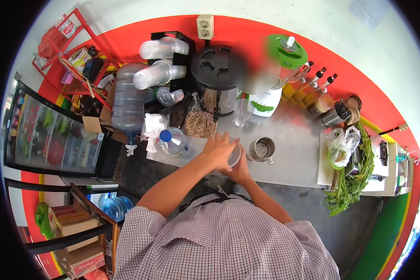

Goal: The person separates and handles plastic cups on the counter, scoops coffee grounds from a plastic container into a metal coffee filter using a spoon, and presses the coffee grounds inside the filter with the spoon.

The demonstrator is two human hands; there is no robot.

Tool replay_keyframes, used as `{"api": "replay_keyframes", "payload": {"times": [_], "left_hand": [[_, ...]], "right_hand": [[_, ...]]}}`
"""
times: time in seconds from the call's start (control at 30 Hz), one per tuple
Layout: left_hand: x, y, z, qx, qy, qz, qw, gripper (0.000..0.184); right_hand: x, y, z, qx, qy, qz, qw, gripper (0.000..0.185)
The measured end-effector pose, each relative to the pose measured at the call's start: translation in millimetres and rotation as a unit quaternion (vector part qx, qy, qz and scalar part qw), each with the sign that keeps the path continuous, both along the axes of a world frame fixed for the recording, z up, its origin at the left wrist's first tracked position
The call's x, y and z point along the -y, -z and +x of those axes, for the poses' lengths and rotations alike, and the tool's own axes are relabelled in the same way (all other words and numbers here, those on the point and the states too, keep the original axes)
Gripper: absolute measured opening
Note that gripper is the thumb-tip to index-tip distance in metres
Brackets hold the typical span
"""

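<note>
A clear plastic cup (234,157) is between my two hands, over the near edge of the metal counter (289,163). My left hand (218,150) is closed around its left side and top, fingers bent over it. From the right and below, my right hand (240,170) grips the same cup. Just right of the hands stands a metal mug (262,149) with its handle toward me. A water bottle with a blue cap (177,143) is to the left of my left hand. Behind the hands, another clear cup (242,112) leans near the blender (264,100).
Stacked plastic cups (161,74) lie in a black holder at the back left, beside a large water jug (128,98). Syrup bottles (308,93) line the red wall. Leafy greens (354,182) hang over the counter's right end. A glass-door fridge (56,130) stands left.
</note>
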State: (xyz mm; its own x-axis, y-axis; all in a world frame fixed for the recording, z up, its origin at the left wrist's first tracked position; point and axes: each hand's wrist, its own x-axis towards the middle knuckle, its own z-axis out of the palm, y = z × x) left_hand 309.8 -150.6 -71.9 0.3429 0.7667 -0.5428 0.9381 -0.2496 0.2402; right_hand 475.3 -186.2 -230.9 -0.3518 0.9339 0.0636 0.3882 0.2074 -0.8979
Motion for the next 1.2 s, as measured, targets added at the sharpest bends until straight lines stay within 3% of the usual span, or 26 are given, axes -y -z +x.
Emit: {"api": "replay_keyframes", "payload": {"times": [0.03, 0.07, 0.13, 0.2, 0.23, 0.3, 0.53, 0.6, 0.73, 0.9, 1.2], "left_hand": [[-3.0, 8.8, 2.2, 0.001, -0.001, 0.003, 1.000, 0.131], [-6.3, 25.6, 4.6, 0.052, -0.121, -0.012, 0.991, 0.130], [-2.3, 15.4, 9.1, 0.103, -0.235, -0.024, 0.966, 0.129], [10.9, 1.1, 5.6, 0.006, -0.078, 0.125, 0.989, 0.126], [9.5, 5.8, -1.4, 0.007, -0.074, 0.125, 0.989, 0.126], [5.7, 14.8, -13.8, 0.003, 0.153, 0.130, 0.980, 0.126], [13.4, 7.5, 5.9, 0.003, -0.011, 0.116, 0.993, 0.120], [14.7, 1.8, 6.5, 0.025, -0.110, 0.119, 0.986, 0.119], [21.4, -7.0, -3.4, 0.010, -0.120, 0.154, 0.981, 0.119], [41.8, -13.9, -18.5, 0.005, -0.075, 0.170, 0.983, 0.121], [96.4, -50.0, -46.3, 0.014, -0.092, 0.146, 0.985, 0.124]], "right_hand": [[-0.4, 3.2, -1.1, 0.001, -0.001, 0.003, 1.000, 0.134], [0.0, 6.7, -1.7, -0.019, 0.003, -0.027, 0.999, 0.136], [-1.8, 1.2, -0.7, -0.041, 0.010, -0.054, 0.998, 0.137], [-0.8, -4.8, 3.5, 0.008, -0.020, -0.007, 1.000, 0.141], [-0.9, 7.7, 4.0, 0.008, -0.016, -0.006, 1.000, 0.141], [-1.5, 21.1, -0.7, 0.073, 0.001, 0.060, 0.996, 0.142], [-3.2, 14.9, 2.0, 0.080, -0.011, 0.057, 0.995, 0.142], [-2.9, 12.4, 0.5, 0.014, 0.009, -0.027, 1.000, 0.138], [0.7, -1.1, 1.3, 0.017, -0.002, -0.039, 0.999, 0.136], [0.3, 12.7, -2.6, 0.048, 0.018, 0.053, 0.997, 0.136], [4.0, 3.2, -4.3, -0.002, 0.026, -0.017, 1.000, 0.136]]}}
